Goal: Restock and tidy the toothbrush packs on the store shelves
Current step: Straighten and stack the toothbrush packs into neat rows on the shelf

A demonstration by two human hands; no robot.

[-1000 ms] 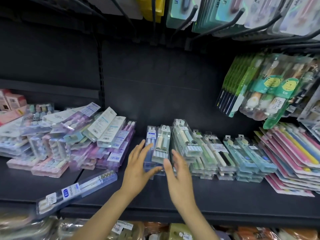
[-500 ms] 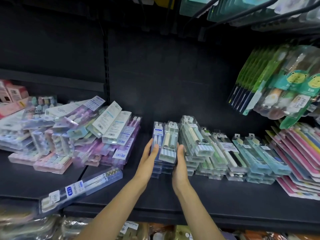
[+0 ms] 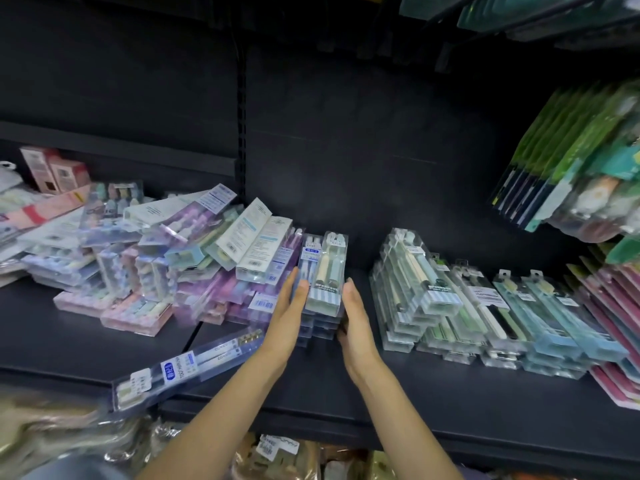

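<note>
A small stack of clear toothbrush packs (image 3: pixel 325 278) stands in the middle of the black shelf (image 3: pixel 433 403). My left hand (image 3: pixel 289 310) lies flat against its left side with the thumb on the top pack. Against the stack's right side presses my right hand (image 3: pixel 356 313), fingers straight. The stack's left edge touches a messy heap of purple and pastel packs (image 3: pixel 194 258). A bare gap separates it from the neat stacks of clear packs (image 3: pixel 415 289) to the right.
One long blue-labelled pack (image 3: pixel 187 365) lies slantwise, overhanging the shelf's front edge at the left. Teal packs (image 3: pixel 547 317) and pink packs (image 3: pixel 616 306) fill the right side. Green packs (image 3: pixel 571 161) hang from hooks above right. Pink boxes (image 3: pixel 52 171) stand far left.
Both hands closed in on the stack from either side and slid it left, away from the right-hand stacks and up against the purple heap.
</note>
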